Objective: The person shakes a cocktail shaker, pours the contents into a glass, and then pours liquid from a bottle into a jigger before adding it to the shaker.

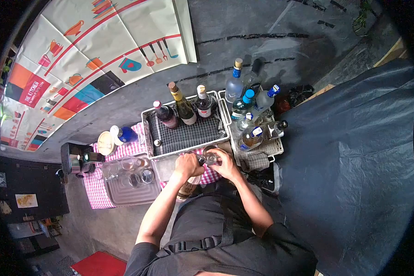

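Observation:
Both of my hands meet over the checked cloth in front of my body. My right hand (226, 165) has its fingers curled round a small clear glass (210, 158). Close beside it, my left hand (188, 166) is closed in a fist-like grip near the glass's left side; what lies inside those fingers is hidden. Under the left wrist a bottle with a printed label (185, 191) shows in part. Just behind the hands stands a white wire basket (185, 152) lined with checked cloth, holding several bottles.
To the left, a clear tray (135, 200) carries several drinking glasses. A blue-capped bottle (128, 135) and a pale round bowl (106, 143) stand behind it. Right of my hands, a second basket (277, 148) holds several bottles. Dark sheeting (345, 175) hangs at the right.

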A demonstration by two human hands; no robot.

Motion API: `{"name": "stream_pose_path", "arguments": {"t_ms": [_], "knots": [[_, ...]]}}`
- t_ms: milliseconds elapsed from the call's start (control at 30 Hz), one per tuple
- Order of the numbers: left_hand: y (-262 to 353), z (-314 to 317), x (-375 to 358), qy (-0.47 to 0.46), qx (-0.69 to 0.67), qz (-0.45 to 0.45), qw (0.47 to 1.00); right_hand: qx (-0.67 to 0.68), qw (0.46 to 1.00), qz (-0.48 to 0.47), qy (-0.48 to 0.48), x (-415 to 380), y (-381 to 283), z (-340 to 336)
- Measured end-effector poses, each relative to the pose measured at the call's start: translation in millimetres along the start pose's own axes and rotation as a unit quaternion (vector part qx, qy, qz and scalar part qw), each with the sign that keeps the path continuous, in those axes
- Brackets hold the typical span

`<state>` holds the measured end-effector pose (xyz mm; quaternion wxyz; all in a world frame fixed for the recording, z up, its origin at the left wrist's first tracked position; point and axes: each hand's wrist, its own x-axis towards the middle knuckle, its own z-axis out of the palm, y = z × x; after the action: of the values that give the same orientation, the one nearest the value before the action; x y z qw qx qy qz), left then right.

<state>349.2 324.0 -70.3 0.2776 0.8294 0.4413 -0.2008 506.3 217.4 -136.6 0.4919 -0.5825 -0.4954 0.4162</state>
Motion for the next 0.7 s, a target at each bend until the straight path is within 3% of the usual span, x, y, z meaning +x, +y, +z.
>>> {"name": "stream_pose_path", "arguments": {"t_ms": [200,267,300,367,700], "knots": [[-8,17,-2,0.095,-0.023,0.01,0.995,0.105,0.992,0.064,0.004,-5,6,-8],[-11,22,0,0.095,-0.027,-0.005,0.995,-0.059,0.998,-0.001,0.027,-2,14,-11],[-13,24,0,0.096,-0.03,-0.021,0.995,-0.059,0.998,-0.001,0.027,-1,10,-11],[-15,26,-1,0.09,-0.035,-0.023,0.995,-0.2,0.979,-0.012,0.045,0,2,-12],[-15,27,-7,0.084,-0.035,-0.03,0.995,-0.317,0.948,-0.001,-0.029,8,3,-8]]}}
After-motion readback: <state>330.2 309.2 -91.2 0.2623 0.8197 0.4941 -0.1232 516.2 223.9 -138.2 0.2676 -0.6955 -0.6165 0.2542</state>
